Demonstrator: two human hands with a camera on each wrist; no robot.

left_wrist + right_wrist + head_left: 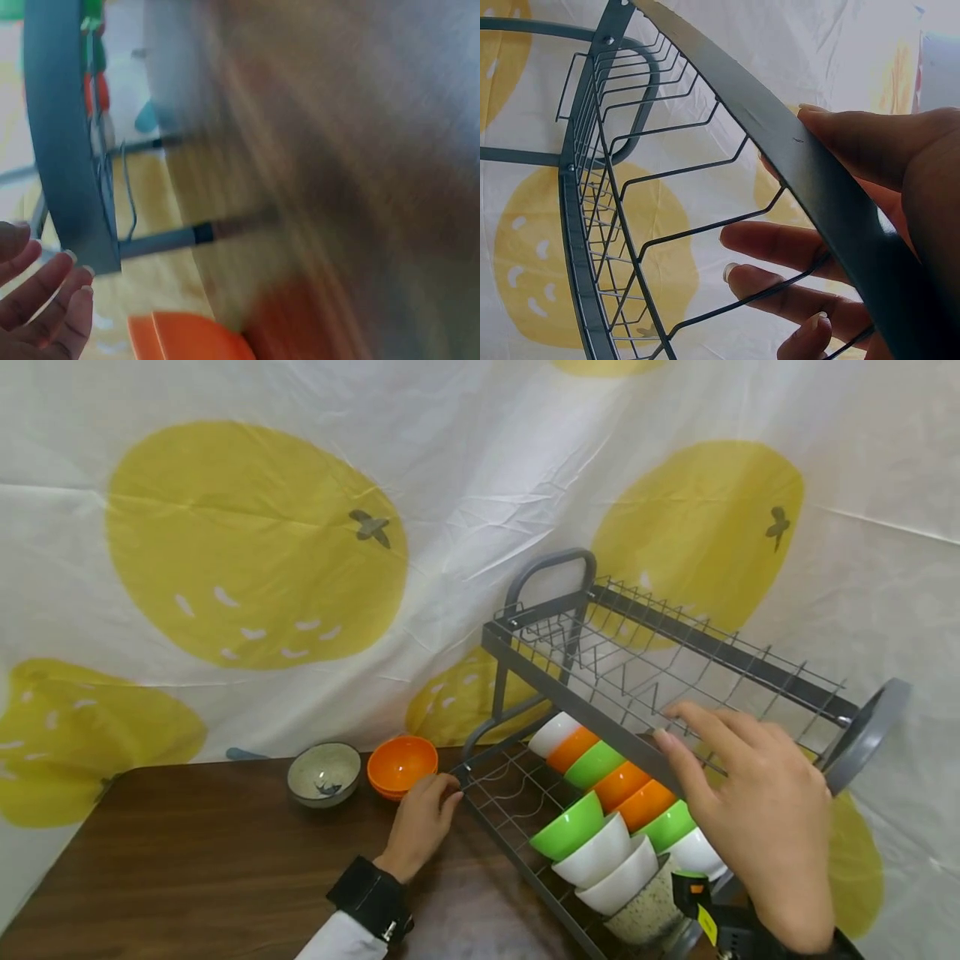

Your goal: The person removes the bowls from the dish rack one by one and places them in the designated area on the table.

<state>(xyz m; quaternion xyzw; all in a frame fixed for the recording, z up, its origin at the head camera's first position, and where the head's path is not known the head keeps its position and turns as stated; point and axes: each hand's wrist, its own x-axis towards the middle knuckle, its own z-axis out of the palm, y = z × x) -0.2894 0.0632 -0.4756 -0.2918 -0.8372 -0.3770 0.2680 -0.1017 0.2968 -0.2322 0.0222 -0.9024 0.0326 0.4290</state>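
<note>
A grey two-tier dish rack (pixel 581 706) stands at right, its upper shelf bare wire. My right hand (pixel 765 802) holds the front rail (pixel 810 165) of that shelf, thumb on the outer side and fingers behind it among the wires. My left hand (pixel 422 822) is by the left corner of the lower shelf, fingers bent loosely; in the left wrist view its fingertips (pixel 69 259) are at the rail's end, and I cannot tell if they touch. On the lower shelf, white, orange and green bowls (pixel 570 827) lean in rows, with a speckled bowl (pixel 645 902) at the near end.
Two stacked orange bowls (pixel 402 762) sit just beyond my left hand. Left of them is a speckled grey bowl (pixel 324 774) with a dark motif inside. A dark wooden table (pixel 187 860) carries everything. Behind hangs a white cloth (pixel 465 468) with yellow fruit prints.
</note>
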